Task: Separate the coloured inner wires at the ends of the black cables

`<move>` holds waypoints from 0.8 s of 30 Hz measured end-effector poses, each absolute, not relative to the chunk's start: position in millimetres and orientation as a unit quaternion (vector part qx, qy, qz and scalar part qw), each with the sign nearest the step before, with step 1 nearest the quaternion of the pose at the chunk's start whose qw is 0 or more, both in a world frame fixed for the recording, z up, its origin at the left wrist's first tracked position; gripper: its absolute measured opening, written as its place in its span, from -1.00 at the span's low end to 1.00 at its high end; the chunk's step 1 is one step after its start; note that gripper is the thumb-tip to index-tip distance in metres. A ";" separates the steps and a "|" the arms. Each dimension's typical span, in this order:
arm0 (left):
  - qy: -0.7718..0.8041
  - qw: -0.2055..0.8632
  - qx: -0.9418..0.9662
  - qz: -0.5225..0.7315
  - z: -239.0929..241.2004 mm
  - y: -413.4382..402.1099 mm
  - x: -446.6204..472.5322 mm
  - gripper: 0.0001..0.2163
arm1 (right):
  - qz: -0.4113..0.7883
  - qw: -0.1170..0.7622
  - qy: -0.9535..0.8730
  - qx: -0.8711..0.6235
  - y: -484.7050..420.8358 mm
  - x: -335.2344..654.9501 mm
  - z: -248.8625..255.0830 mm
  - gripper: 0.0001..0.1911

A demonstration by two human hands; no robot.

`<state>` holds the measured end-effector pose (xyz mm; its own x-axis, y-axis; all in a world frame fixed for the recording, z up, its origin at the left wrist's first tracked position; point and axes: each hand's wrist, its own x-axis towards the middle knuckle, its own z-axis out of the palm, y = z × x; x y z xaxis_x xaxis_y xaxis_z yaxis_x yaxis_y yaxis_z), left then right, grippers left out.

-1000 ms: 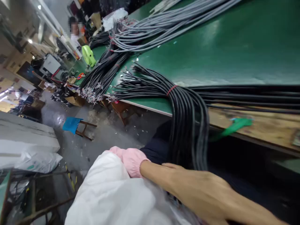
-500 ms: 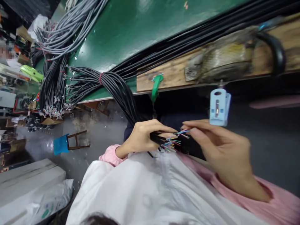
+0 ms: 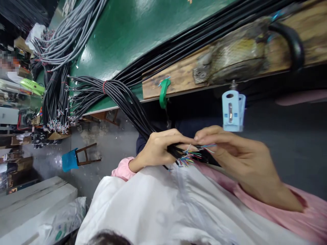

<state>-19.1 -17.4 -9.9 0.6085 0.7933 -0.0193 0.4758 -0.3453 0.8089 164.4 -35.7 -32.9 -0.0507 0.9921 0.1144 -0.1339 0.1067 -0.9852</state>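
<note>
While the green bench top takes up most of what I can see, it is the banded bundle of black cables that matters: it lies across the bench's near edge and droops off it into the person's lap. Farther back along the bench lie loose grey cables and a second black bundle, its bared ends hanging off the bench's far corner. Below the bench edge a white cloth covers the lap. Just under that edge the left hand is closed firmly round the cable ends, while the right hand pinches a few thin coloured wires between thumb and forefinger, the other fingers loosely curled. A pale blue clip hangs from the bench's wooden lip above them. The jackets look already stripped, cores fanned out; I'd judge only one cable's cores are being sorted, with most of the bundle left to do.
</note>
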 end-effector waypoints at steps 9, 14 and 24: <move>0.413 0.435 0.772 0.210 -7.9 -24.4 -13.7 -0.66 | 0.455 0.547 -0.541 -0.448 -39.2 164.4 -29.3 -0.57; 0.341 0.364 0.837 0.224 -5.4 -24.9 -9.8 -0.68 | 0.432 0.525 -0.570 -0.462 -39.2 166.1 -23.9 -0.57; 0.323 0.234 0.892 0.211 -18.2 -33.8 -11.5 -0.63 | 0.530 0.529 -0.512 -0.422 -39.2 170.7 -16.9 -0.61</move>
